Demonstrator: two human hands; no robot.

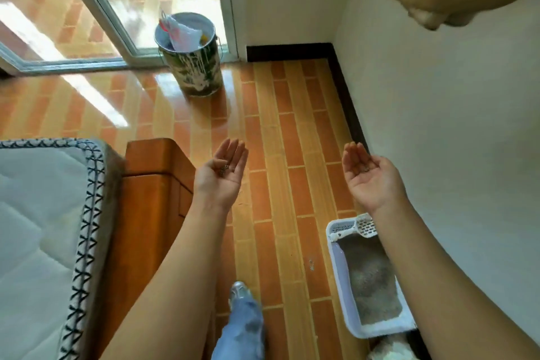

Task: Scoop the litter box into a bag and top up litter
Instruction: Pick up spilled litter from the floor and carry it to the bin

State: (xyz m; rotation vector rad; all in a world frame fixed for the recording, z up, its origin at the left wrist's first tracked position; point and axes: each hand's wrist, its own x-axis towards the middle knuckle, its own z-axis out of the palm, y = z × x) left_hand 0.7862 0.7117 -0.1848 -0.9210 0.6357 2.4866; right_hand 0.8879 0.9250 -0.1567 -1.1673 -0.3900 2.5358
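Grains of grey litter (224, 170) sat on your flat, upturned left hand (222, 181) and right hand (368, 177); level carrying to the paint-streaked metal bucket (193, 67) ahead mattered.

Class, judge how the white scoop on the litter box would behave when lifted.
The scoop looks like thin slotted plastic, so probably light and fairly stiff. It rests on the rim of the litter box, so a nudge might tip it off.
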